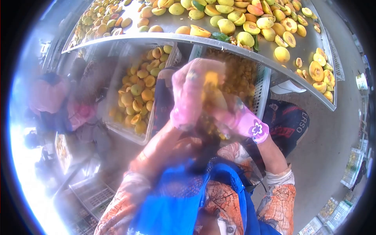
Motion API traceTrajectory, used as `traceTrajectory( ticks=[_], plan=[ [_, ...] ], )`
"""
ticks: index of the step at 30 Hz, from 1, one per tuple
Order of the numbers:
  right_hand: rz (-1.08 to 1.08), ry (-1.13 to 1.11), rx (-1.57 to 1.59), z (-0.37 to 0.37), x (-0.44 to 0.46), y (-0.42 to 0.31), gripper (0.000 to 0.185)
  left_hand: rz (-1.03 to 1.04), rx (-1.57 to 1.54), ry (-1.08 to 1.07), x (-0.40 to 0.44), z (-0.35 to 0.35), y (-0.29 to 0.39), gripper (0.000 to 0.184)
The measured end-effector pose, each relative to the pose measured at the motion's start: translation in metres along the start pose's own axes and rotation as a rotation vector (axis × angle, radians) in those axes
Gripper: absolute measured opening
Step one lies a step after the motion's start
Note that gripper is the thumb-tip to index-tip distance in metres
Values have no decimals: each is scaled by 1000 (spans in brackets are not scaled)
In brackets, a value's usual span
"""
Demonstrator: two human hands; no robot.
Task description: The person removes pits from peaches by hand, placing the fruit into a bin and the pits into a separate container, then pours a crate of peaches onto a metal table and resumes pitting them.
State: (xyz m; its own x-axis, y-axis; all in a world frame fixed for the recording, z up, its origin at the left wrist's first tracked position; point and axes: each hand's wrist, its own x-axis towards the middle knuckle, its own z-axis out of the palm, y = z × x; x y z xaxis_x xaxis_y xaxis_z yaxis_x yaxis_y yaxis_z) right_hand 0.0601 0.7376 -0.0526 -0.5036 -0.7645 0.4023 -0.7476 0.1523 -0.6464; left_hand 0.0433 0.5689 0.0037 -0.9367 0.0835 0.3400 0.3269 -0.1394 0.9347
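Note:
My left hand (194,90), in a pink glove, is closed around a yellow peach (212,79) in front of my body. My right hand (241,120), in a pink glove with a flower on the cuff, meets it from the lower right. Its fingers are closed against the fruit's near side. Motion blurs the fingers and the fruit, so I cannot tell whether the peach is whole or halved. Beneath and behind the hands is a crate (263,92) filled with small brown-yellow pieces, perhaps pits.
A metal table (172,25) carries many whole and halved peaches; its raised edge runs just beyond my hands. Left of my knee stands a white crate (129,135) of peaches. Another person (80,113) sits at the far left. More crates (351,168) line the right.

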Motion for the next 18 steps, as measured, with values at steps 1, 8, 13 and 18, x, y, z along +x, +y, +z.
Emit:
traceTrajectory(
  ticks=[1, 8, 13, 18],
  plan=[
    [412, 39, 513, -3, 4, -10, 44, -19, 93, -73, 7, -2, 0, 52],
    [517, 65, 762, 13, 2, -4, 44, -155, 73, -18, 8, 12, 4, 49],
    [618, 75, 1206, -1, 13, -21, 44, 147, 207, 16, 6, 11, -3, 41],
    [492, 289, 563, 9, 12, -17, 37, -53, 353, -78, 15, 13, 19, 37]
  ],
)
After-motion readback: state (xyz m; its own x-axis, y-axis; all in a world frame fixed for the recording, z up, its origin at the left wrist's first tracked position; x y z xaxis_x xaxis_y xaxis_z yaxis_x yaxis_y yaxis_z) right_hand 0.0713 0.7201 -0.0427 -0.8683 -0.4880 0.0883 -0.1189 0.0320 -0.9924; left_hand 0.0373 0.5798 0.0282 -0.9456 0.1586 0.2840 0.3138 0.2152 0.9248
